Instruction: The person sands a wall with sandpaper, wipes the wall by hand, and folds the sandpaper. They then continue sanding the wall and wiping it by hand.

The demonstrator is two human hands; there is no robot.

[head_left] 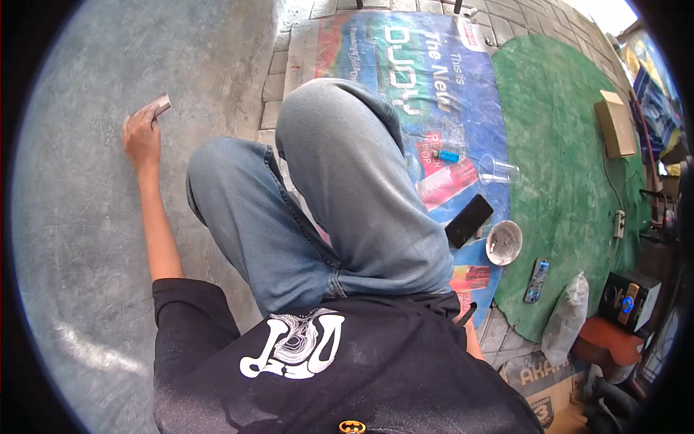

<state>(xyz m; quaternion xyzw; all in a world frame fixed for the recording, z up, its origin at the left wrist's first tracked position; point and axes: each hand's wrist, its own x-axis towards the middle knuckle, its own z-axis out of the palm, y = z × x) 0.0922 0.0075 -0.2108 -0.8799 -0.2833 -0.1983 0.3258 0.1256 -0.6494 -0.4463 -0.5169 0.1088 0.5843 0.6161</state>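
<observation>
My left hand (143,136) is against the smooth grey concrete surface (79,217) on the left, arm stretched out. Its fingers are closed on a small folded piece of sandpaper (164,103), greyish-brown, whose end sticks out past the fingertips. My right hand is out of sight. Only a bit of the right forearm shows beside the black shirt, near a thin dark object (468,315) that I cannot make out. My bent knees in jeans (347,159) fill the middle of the view.
To the right, a printed banner (463,116) covers paving bricks beside a green mat (557,145). On them lie a black phone (469,220), a blue lighter (447,155), a clear cup (497,171), a bowl (504,243), a plastic bag (567,318) and a cardboard box (614,124).
</observation>
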